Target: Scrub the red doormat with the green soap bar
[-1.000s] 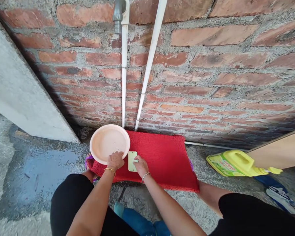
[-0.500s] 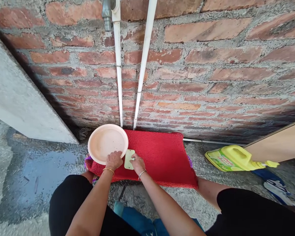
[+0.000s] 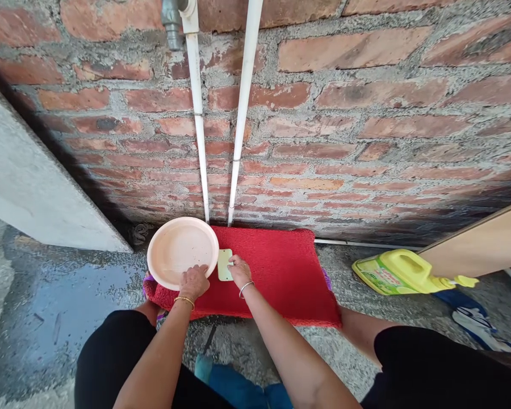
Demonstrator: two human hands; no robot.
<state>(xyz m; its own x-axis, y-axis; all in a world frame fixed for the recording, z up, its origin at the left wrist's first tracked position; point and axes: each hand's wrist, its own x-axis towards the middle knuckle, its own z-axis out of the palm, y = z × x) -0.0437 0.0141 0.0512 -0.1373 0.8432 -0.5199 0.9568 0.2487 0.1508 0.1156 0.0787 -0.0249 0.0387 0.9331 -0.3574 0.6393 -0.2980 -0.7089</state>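
A red towel-like cloth spreads low in front of me between my legs; what supports it is hidden. On its left end rests a pale pink basin with dark specks inside. My left hand grips the basin's near right rim, fingers over the edge. My right hand is closed on the right side of a pale green scrubbing brush, seen as a flat rectangular back with rounded corners. The brush is over the cloth, just right of the basin; its underside is hidden.
A brick wall stands ahead, with two white pipes and a tap. At the right, a yellow detergent jug lies near a blue-and-white slipper. A grey slab leans at the left above wet floor.
My right hand has moved the brush slightly away from me, toward the wall. My left hand stays on the basin's rim. The whole view has shifted a little.
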